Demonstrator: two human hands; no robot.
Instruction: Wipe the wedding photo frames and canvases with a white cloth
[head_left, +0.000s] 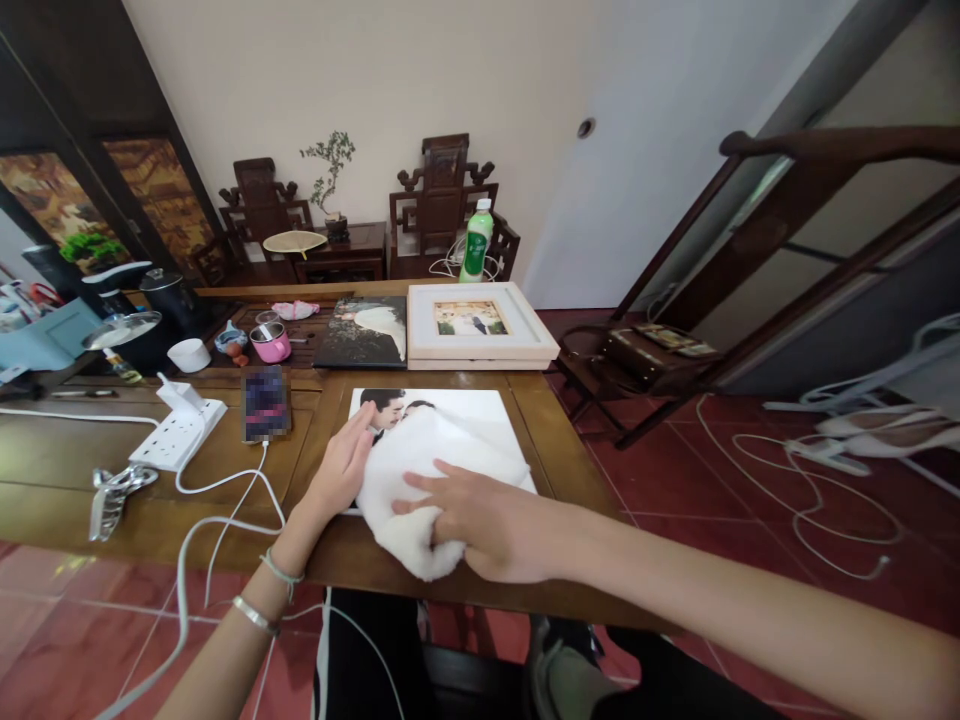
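Note:
A large photo print (465,410) lies flat on the wooden table (562,440) in front of me. A white cloth (420,470) is bunched on its near half. My right hand (487,525) presses on the cloth, fingers stretched over it with the thumb tucked into the cloth's lower edge. My left hand (341,470) rests flat at the print's left edge, fingers together and touching the cloth. Two bracelets circle my left wrist.
Behind the print lie a framed photo (480,325) and a dark photo panel (364,335). A phone (265,403) on a cable, a white power strip (176,430), a metal clip (112,495), a pink cup (270,343) and a green bottle (476,240) stand to the left and back. Cables trail on the red tile floor at right.

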